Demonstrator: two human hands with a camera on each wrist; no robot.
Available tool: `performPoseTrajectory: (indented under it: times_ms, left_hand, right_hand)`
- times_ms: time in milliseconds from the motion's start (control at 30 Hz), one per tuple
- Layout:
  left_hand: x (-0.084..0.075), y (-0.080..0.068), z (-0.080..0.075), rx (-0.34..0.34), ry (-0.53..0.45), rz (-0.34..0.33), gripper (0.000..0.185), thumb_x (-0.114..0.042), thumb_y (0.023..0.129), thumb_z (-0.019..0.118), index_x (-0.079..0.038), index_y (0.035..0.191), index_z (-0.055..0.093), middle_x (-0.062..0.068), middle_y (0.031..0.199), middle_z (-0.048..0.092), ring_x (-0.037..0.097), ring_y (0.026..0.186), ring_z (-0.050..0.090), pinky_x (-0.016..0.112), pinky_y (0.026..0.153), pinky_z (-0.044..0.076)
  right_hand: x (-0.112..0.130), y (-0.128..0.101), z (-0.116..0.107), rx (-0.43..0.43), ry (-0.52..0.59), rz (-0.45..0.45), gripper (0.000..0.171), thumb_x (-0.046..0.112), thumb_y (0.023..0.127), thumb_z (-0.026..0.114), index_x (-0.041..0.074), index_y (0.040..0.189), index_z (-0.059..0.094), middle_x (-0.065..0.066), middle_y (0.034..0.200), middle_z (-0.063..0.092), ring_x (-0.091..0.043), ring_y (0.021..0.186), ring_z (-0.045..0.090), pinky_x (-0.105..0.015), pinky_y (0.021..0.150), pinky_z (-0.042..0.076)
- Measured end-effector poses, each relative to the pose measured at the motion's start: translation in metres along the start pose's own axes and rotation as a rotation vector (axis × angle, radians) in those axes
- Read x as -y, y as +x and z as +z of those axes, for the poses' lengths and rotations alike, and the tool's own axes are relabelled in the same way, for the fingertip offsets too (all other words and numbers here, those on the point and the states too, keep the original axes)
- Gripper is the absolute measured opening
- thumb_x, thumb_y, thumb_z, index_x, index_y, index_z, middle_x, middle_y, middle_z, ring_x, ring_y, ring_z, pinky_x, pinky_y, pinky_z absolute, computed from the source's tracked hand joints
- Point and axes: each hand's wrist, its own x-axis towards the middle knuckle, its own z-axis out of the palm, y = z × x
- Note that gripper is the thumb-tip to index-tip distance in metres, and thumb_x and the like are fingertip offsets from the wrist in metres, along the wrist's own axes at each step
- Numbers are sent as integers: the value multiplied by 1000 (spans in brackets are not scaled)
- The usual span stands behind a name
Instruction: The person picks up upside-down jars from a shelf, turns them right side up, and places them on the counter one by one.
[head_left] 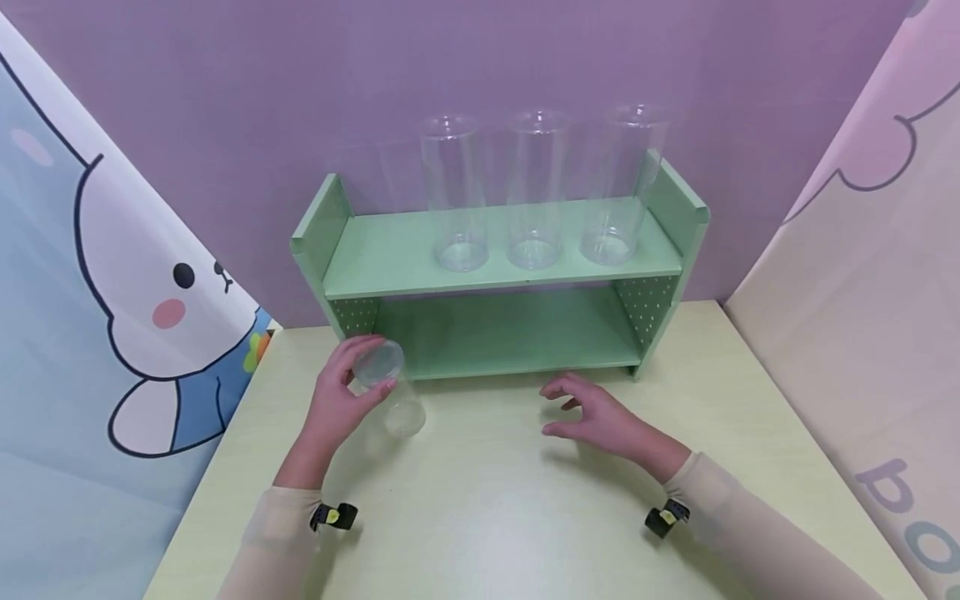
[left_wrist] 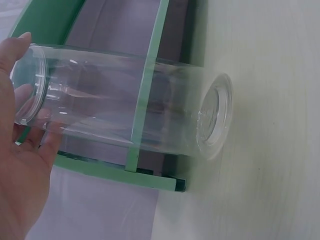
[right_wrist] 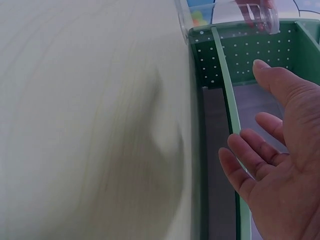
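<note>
My left hand (head_left: 339, 402) grips a tall clear cylindrical container (head_left: 403, 410) near its top, thumb on one side and fingers on the other. In the left wrist view the container (left_wrist: 110, 100) shows a ridged collar by the fingers and a flared round base close to the tabletop. My right hand (head_left: 596, 421) is over the table in front of the shelf, holding nothing. Its fingers (right_wrist: 250, 155) are relaxed and parted from the thumb. Three similar clear containers, left (head_left: 454, 192), middle (head_left: 537, 192) and right (head_left: 624, 187), stand upright on the green shelf's upper board (head_left: 382, 254).
The two-tier green shelf (head_left: 517, 333) stands at the back of the pale table (head_left: 480, 500), its side panels rising above the upper board. A purple backdrop (head_left: 225, 108) hangs behind it. Printed cloths flank the table, with a cartoon rabbit on the left one (head_left: 180, 333).
</note>
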Motion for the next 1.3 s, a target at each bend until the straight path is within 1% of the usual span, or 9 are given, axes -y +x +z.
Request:
performPoseTrajectory:
  times_ms: [67,300,700,800,867,1000,1067,1200,1300]
  left_hand:
    - [0,0,0,2,-5,-2,64,-9,92,92,-16,150,67,5,154,57,33,138,54,70,113,49]
    - [-1,0,0,2,-9,-7,63,-10,92,92,-17,150,67,4,154,56,32,138,53,70,113,49]
    - [0,-1,-1,-3,19,6,69,-10,90,93,-16,152,64,7,152,56,31,136,54,73,114,46]
    - [-1,-1,-2,-12,33,15,74,-11,89,95,-18,155,62,7,154,54,30,137,53,69,115,45]
    - [-2,-1,-3,-22,41,28,76,-9,88,95,-18,155,61,6,154,54,27,138,52,60,116,46]
    - [-6,2,-5,-50,30,61,76,-3,86,95,-15,154,62,6,154,56,21,139,50,34,116,45]
    - [-7,3,-6,-64,17,80,75,1,85,94,-12,153,63,8,153,57,17,140,50,26,116,44]
    - [-12,4,-7,-81,-3,113,73,8,85,91,-4,151,62,13,151,58,11,139,50,28,119,46]
    - [-14,3,-8,-88,-11,120,70,10,86,89,-4,150,63,12,150,58,9,138,51,32,120,48]
  right_hand:
    - [0,0,-1,0,-5,3,47,20,94,92,13,133,68,-8,137,67,-43,130,64,-51,109,58]
    - [1,1,-2,-11,-31,-19,45,21,95,91,11,133,68,-17,137,68,-44,128,65,-51,107,59]
    - [2,0,-5,-29,-32,-8,45,23,95,91,10,133,69,-10,135,69,-44,125,66,-51,106,59]
    - [2,-2,-8,-36,-33,3,46,23,96,90,11,134,68,-8,135,69,-45,123,68,-52,105,59]
    - [3,-3,-10,-45,-36,9,46,23,96,90,12,135,68,-7,134,69,-46,121,68,-54,105,59]
    - [2,-7,-16,-96,-63,-12,43,23,98,88,11,135,69,-6,132,70,-44,119,70,-55,103,60]
    - [2,-9,-21,-138,-82,-43,40,20,98,87,10,133,70,-6,130,71,-40,118,71,-54,101,61]
    - [3,-15,-34,-246,-113,-118,34,7,97,86,8,128,73,-4,126,73,-24,114,71,-49,96,63]
    - [4,-19,-48,-331,-125,-166,33,-2,94,85,7,124,75,-3,121,74,-15,109,70,-43,94,63]
